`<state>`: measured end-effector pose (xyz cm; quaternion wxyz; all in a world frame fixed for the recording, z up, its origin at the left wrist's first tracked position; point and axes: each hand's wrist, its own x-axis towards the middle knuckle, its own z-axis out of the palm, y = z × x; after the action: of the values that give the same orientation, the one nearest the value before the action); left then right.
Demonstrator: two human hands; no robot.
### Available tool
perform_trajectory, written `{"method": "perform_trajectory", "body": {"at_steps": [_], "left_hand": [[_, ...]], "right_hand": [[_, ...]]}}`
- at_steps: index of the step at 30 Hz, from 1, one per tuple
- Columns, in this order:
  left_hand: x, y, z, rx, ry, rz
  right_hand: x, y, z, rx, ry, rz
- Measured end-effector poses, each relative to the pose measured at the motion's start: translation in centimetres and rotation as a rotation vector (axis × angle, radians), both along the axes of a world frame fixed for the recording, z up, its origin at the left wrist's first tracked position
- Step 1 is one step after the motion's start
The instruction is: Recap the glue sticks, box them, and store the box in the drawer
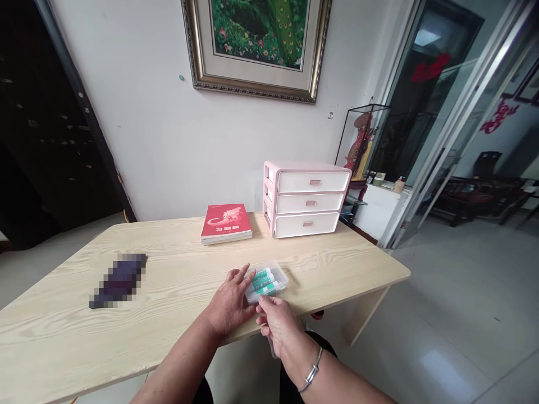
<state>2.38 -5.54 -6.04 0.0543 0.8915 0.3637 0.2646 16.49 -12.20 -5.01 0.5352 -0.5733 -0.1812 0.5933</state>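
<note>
A clear plastic box [281, 270] sits near the table's front edge, with several green-and-white tubes [264, 280] lying side by side inside. My left hand [231, 298] holds the box at its left side, fingers over the rim. Close to the box's front edge, my right hand [278, 324] is closed, thumb and forefinger together. A translucent plastic piece [273, 349], which looks like a lid, shows below its fingers, partly hidden by the hand.
Red-covered books [227, 221] are stacked at the table's back edge, left of a pink and white three-drawer cabinet [311, 203]. A blurred dark item [120, 280] lies on the wooden table [177, 280] at left. A framed picture [256, 84] hangs on the wall.
</note>
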Motion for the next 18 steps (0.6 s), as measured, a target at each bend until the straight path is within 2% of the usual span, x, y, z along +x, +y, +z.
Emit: {"method": "perform_trajectory", "body": {"at_steps": [7,14,18], "left_hand": [[0.05,-0.24,0.13,-0.008,-0.004,-0.007],[0.49,-0.39,0.42,0.005,0.048,0.022],[0.41,-0.27,0.46,0.027,0.068,0.029]], "right_hand": [[-0.36,-0.11,-0.56,0.06,0.035,0.014],[-0.93,-0.57,-0.01,0.081,0.082,0.014],[-0.56,-0.7,-0.2,0.129,0.089,0.081]]}}
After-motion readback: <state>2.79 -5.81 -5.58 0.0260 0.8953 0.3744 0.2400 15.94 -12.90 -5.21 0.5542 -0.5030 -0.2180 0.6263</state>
